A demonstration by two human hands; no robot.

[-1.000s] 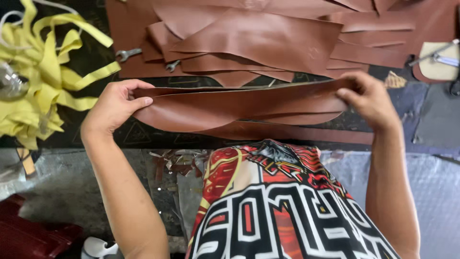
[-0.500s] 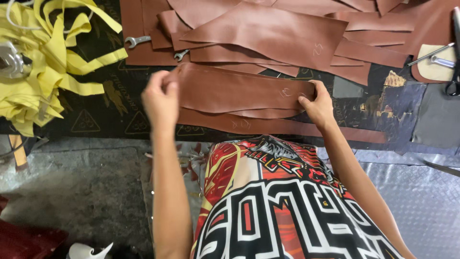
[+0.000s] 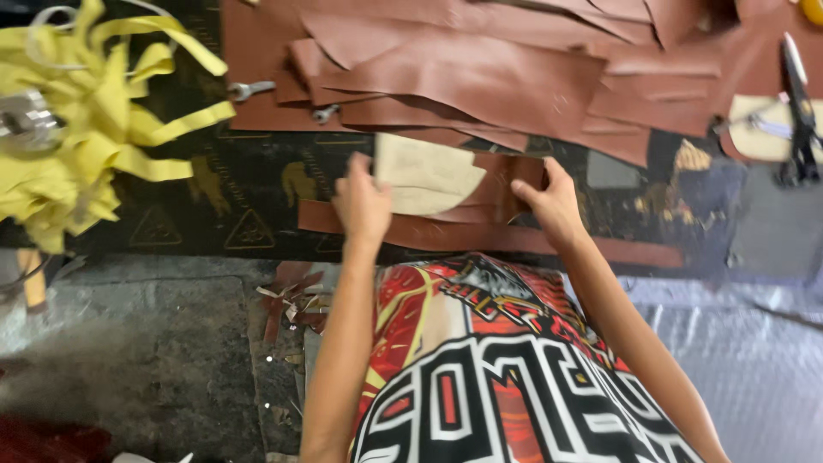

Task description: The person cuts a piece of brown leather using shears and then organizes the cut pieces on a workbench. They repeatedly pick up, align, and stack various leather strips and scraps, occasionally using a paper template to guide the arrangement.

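Work surface: a dark mat printed with yellow triangle signs (image 3: 249,184) covers the bench, seen from above.
Leather stack: a large heap of overlapping reddish-brown leather sheets (image 3: 514,77) fills the top of the view, beyond the hands.
Yellow scraps: a tangled pile of bright yellow strip offcuts (image 3: 94,137) lies at the far left, well apart from the hands.
Long strip: a long reddish-brown leather strip (image 3: 634,250) lies flat along the near edge of the mat, under and just beside the hands.
Folded piece: a folded reddish-brown leather piece with its pale tan underside turned up (image 3: 429,176) sits in the middle of the mat, between the two hands and just below the big stack.
Left hand: the left hand (image 3: 362,204) grips the left edge of the folded piece, fingers over the pale flap.
Right hand: the right hand (image 3: 553,206) holds the right end of the same piece, fingers closed on its brown edge.
Hand spacing: the hands are apart, one at each end of the piece.
Scissors: a pair of black-handled scissors (image 3: 799,111) lies at the far right on a pale cut-out.
Wrenches: two small metal spanners (image 3: 250,89) rest at the left edge of the stack.
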